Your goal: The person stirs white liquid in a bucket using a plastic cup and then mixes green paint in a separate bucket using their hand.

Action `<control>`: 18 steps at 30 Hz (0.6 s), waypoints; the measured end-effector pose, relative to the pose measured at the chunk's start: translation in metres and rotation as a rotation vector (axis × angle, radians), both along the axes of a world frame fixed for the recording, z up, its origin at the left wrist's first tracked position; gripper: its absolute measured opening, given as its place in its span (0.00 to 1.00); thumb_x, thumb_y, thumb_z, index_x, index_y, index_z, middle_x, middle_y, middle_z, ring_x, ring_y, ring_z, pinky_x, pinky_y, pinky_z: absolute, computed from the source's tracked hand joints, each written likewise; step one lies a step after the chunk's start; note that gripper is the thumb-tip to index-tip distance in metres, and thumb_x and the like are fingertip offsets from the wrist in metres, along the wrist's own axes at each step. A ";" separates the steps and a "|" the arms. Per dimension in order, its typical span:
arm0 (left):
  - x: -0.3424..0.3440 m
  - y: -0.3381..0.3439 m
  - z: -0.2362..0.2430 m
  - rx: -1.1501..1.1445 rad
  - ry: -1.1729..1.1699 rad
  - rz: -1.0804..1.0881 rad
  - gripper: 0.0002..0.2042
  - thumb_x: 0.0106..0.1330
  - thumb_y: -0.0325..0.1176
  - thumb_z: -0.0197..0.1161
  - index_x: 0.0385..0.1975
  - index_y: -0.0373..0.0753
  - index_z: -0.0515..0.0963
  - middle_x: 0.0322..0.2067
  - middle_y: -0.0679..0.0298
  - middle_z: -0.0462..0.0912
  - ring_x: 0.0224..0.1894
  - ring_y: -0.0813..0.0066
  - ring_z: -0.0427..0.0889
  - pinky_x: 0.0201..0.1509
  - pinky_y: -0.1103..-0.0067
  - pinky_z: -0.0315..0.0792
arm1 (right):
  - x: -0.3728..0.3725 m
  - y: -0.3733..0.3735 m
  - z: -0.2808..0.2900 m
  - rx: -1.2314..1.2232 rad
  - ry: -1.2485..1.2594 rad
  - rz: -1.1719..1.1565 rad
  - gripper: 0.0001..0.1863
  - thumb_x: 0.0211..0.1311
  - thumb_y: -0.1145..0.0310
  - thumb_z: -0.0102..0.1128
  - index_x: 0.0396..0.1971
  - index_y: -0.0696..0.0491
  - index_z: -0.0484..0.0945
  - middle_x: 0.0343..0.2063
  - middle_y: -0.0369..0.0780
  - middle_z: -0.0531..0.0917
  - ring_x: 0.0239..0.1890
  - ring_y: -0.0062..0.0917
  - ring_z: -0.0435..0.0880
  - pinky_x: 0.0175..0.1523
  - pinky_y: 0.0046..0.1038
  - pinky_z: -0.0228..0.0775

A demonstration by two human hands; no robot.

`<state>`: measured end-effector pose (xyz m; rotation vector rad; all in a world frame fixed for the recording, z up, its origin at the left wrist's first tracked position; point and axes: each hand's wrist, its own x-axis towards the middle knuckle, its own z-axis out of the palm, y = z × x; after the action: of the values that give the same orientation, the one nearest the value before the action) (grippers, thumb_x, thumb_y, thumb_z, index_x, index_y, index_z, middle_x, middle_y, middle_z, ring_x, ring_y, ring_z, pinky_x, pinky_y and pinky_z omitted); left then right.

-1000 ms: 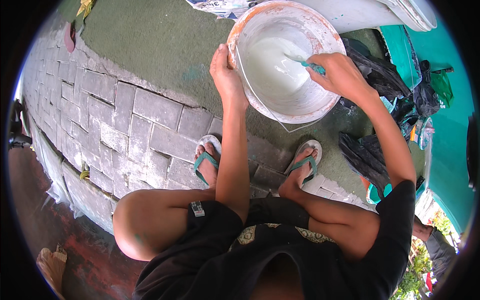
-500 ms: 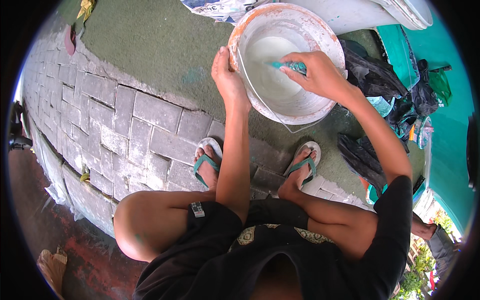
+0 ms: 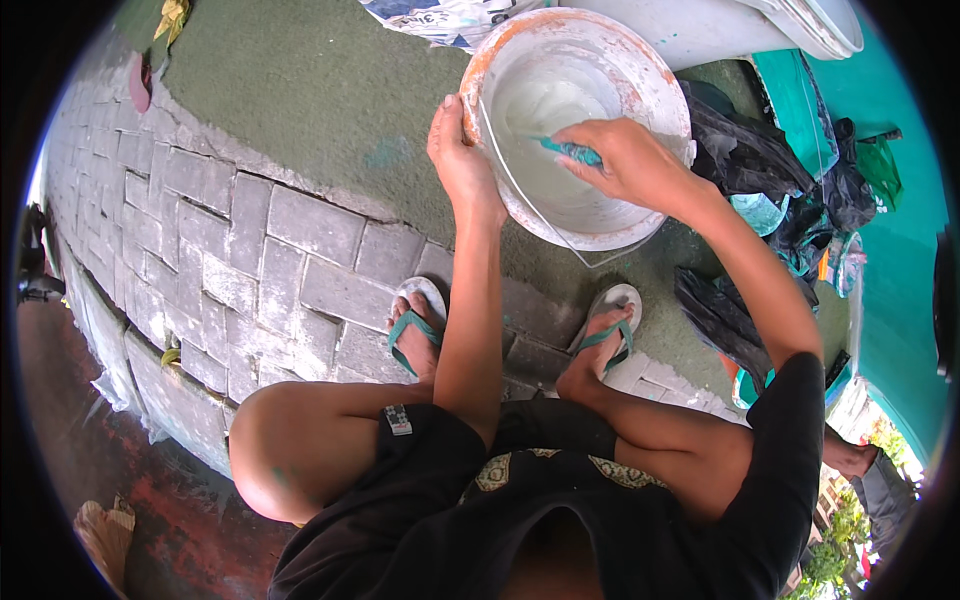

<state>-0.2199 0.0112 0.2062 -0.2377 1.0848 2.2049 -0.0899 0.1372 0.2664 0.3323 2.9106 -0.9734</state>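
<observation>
A white bucket [image 3: 672, 120] with orange stains on its rim and a thin wire handle holds pale, milky liquid [image 3: 550, 100]. My left hand [image 3: 465, 160] is closed on the bucket's left rim, fingers wrapped over the outside. Inside the bucket, my right hand [image 3: 635, 165] grips the teal-smeared handle of a tool [image 3: 574, 151], whose far end reaches into the liquid and is hard to make out.
A printed sack [image 3: 425, 22] and white container [image 3: 710, 25] lie beyond the bucket. Crumpled black bags [image 3: 740, 150] sit against a teal surface [image 3: 890, 280] at right. Grey pavers [image 3: 310, 230] adjoin green concrete. A person's bare limb [image 3: 850, 455] shows at lower right.
My right hand and the tool have moved left and slightly down inside the bucket. My left hand and the bucket have shifted slightly to the right.
</observation>
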 end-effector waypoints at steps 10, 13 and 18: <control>0.000 -0.001 -0.001 -0.025 0.007 -0.008 0.14 0.73 0.40 0.51 0.38 0.34 0.77 0.36 0.65 0.81 0.36 0.79 0.77 0.45 0.78 0.71 | 0.031 0.005 0.026 0.040 -0.174 0.125 0.12 0.52 0.69 0.65 0.33 0.61 0.83 0.26 0.50 0.82 0.29 0.43 0.83 0.39 0.38 0.75; -0.003 -0.002 -0.005 -0.020 -0.019 -0.005 0.14 0.73 0.39 0.51 0.39 0.34 0.77 0.37 0.64 0.81 0.37 0.78 0.77 0.46 0.78 0.71 | 0.029 0.016 0.026 0.118 -0.136 0.112 0.11 0.48 0.70 0.65 0.31 0.61 0.83 0.23 0.49 0.82 0.28 0.43 0.83 0.38 0.37 0.75; -0.005 -0.002 -0.005 -0.058 -0.057 0.002 0.14 0.73 0.39 0.51 0.43 0.32 0.75 0.41 0.61 0.80 0.41 0.75 0.78 0.48 0.76 0.72 | 0.008 0.015 0.016 -0.049 -0.204 0.095 0.13 0.48 0.67 0.66 0.33 0.59 0.84 0.23 0.48 0.82 0.25 0.40 0.81 0.37 0.35 0.73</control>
<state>-0.2254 0.0097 0.2015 -0.3245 1.1189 2.1571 -0.0815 0.1526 0.2821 0.2709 2.6881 -0.9357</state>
